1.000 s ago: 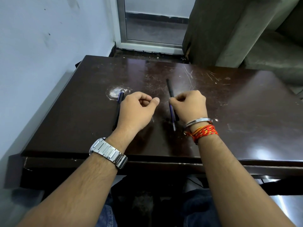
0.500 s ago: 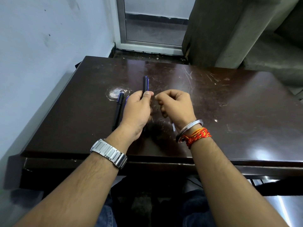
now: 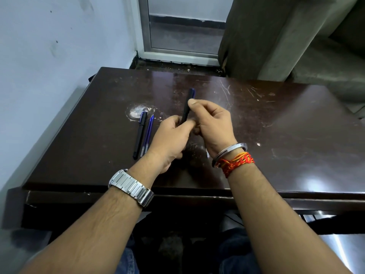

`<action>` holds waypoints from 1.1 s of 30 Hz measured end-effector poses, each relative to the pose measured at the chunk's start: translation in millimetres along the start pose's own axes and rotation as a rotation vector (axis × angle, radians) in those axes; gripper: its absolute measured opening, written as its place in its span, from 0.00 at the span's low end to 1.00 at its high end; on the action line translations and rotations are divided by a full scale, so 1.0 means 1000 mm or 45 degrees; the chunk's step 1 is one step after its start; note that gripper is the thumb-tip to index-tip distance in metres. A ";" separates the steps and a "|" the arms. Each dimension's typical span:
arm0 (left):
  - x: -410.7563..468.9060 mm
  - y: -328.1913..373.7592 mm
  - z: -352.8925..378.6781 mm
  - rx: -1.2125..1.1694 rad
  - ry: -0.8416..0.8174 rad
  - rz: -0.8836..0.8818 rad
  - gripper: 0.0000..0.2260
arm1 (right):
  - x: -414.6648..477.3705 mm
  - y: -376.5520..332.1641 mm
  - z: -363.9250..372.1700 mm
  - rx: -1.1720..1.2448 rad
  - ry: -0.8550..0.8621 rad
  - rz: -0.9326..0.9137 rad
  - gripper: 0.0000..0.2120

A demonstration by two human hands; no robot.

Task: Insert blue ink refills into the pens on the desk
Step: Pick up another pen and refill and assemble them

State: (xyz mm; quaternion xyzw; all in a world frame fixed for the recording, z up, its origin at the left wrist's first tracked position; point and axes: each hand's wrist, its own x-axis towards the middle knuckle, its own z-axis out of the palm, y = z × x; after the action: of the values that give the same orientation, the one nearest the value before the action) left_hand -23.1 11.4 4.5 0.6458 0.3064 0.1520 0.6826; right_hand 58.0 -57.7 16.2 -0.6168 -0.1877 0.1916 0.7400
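Dark brown, scratched wooden desk point(image 3: 276, 135), glossy. Your left hand point(image 3: 171, 139) curls round the lower barrel of a slim black plastic pen with a blue clip point(image 3: 186, 109), raised over mid-desk. Your right hand point(image 3: 212, 123) pinches its upper barrel. A second black pen point(image 3: 140, 133) and thin blue-ink plastic refills point(image 3: 147, 133) lie side by side, left of your hands. The refills are probably light, bendy and slick, so grip near the tip. No legible brand or writing.

We see pale blue painted wall point(image 3: 49, 56) left | white-framed glass door point(image 3: 185, 34) far | dark brown scratched wooden desk point(image 3: 286, 125) near, glare spot right | olive fabric curtain point(image 3: 256, 36) far right
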 end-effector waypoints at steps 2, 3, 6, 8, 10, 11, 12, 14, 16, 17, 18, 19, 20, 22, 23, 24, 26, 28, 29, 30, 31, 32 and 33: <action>0.000 0.000 -0.002 -0.027 -0.003 -0.073 0.07 | 0.007 -0.005 -0.007 0.058 0.109 -0.044 0.06; 0.001 0.000 -0.002 -0.048 0.013 -0.093 0.06 | 0.011 -0.007 -0.013 0.074 0.179 -0.060 0.06; 0.003 -0.003 -0.005 -0.058 0.070 -0.071 0.05 | 0.019 -0.011 -0.040 -0.422 0.396 -0.170 0.07; 0.004 -0.006 -0.005 0.005 0.115 -0.038 0.06 | 0.020 -0.010 -0.058 -0.930 0.426 -0.171 0.10; 0.006 -0.009 -0.005 0.056 0.144 0.000 0.07 | 0.020 -0.008 -0.069 -1.192 0.402 -0.077 0.12; 0.006 -0.010 -0.004 0.049 0.144 0.016 0.06 | 0.020 -0.007 -0.072 -1.251 0.388 -0.019 0.12; 0.006 -0.011 -0.003 0.036 0.143 0.031 0.06 | 0.020 -0.006 -0.073 -1.286 0.380 0.035 0.12; 0.007 -0.013 -0.003 0.052 0.144 0.061 0.05 | 0.021 -0.004 -0.074 -1.302 0.382 0.129 0.11; 0.007 -0.015 -0.003 0.086 0.156 0.086 0.03 | 0.023 -0.001 -0.075 -1.320 0.382 0.192 0.10; 0.007 -0.015 -0.004 0.098 0.166 0.094 0.02 | 0.024 -0.001 -0.074 -1.336 0.373 0.221 0.11; 0.007 -0.015 -0.004 0.111 0.182 0.102 0.03 | 0.025 0.000 -0.074 -1.349 0.366 0.246 0.11; 0.007 -0.015 -0.004 0.123 0.203 0.106 0.05 | 0.026 0.001 -0.074 -1.358 0.364 0.266 0.12; 0.007 -0.015 -0.005 0.138 0.226 0.110 0.06 | 0.026 0.001 -0.074 -1.361 0.365 0.275 0.13; 0.007 -0.014 -0.006 0.165 0.260 0.125 0.07 | 0.024 0.001 -0.073 -1.381 0.387 0.225 0.14; 0.007 -0.014 -0.006 0.161 0.269 0.130 0.08 | 0.023 0.000 -0.071 -1.401 0.409 0.137 0.14; 0.006 -0.013 -0.006 0.148 0.270 0.136 0.08 | 0.022 0.000 -0.069 -1.408 0.424 0.024 0.14; 0.005 -0.013 -0.005 0.136 0.261 0.163 0.10 | 0.022 -0.001 -0.062 -1.298 0.376 -0.117 0.13; 0.005 -0.013 -0.004 0.146 0.266 0.208 0.11 | 0.019 -0.001 -0.047 -0.978 0.187 0.004 0.16; 0.005 -0.013 -0.003 0.164 0.277 0.236 0.12 | 0.015 0.001 -0.038 -0.810 0.086 0.111 0.18; 0.005 -0.013 -0.003 0.186 0.291 0.263 0.13 | 0.011 0.004 -0.031 -0.689 0.012 0.174 0.19; 0.005 -0.013 -0.003 0.203 0.305 0.288 0.13 | 0.009 0.007 -0.025 -0.623 -0.032 0.173 0.19; 0.005 -0.013 -0.003 0.207 0.313 0.307 0.14 | 0.007 0.010 -0.020 -0.587 -0.040 0.134 0.19; 0.004 -0.013 -0.004 0.205 0.314 0.317 0.14 | 0.006 0.011 -0.018 -0.558 -0.032 0.090 0.18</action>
State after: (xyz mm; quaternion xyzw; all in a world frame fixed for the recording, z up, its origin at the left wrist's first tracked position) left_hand -24.4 15.3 -9.2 0.7077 0.3164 0.2883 0.5621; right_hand 71.7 -67.6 2.9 -0.7666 -0.2122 0.1796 0.5788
